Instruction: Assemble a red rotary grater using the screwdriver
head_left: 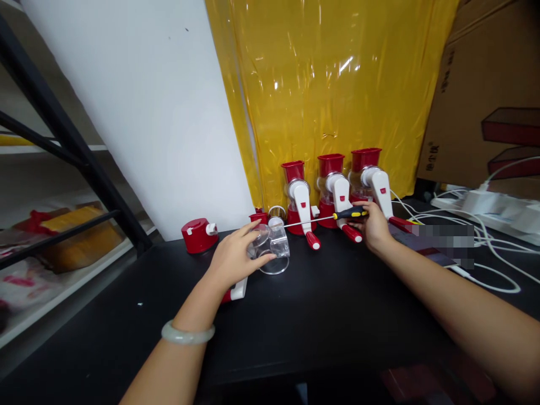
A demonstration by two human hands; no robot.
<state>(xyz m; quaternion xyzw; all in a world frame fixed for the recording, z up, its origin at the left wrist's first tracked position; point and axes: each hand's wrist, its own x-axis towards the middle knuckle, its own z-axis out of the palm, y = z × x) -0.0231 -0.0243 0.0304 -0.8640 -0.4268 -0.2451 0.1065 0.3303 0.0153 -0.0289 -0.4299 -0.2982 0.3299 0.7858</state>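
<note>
The left grip [234, 256] is clamping around a clear plastic housing [276, 244], which is resting on the black desk [329, 304]. The right grip [373, 225] is wrapping tight around the black-and-yellow handle of a screwdriver [350, 213], its shaft pointing across at the housing, tip just beside it. Three red-and-white grinders [333, 185] are standing just behind the right grip. A red cap [197, 234] is lying to the left of the left grip.

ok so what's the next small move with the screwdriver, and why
Probably ease the tip of the black-and-yellow-handled screwdriver leftward to the clear plastic housing: the right hand aims its shaft there, the tip hangs just beside its top, and the left hand steadies the housing on the black table.
</note>
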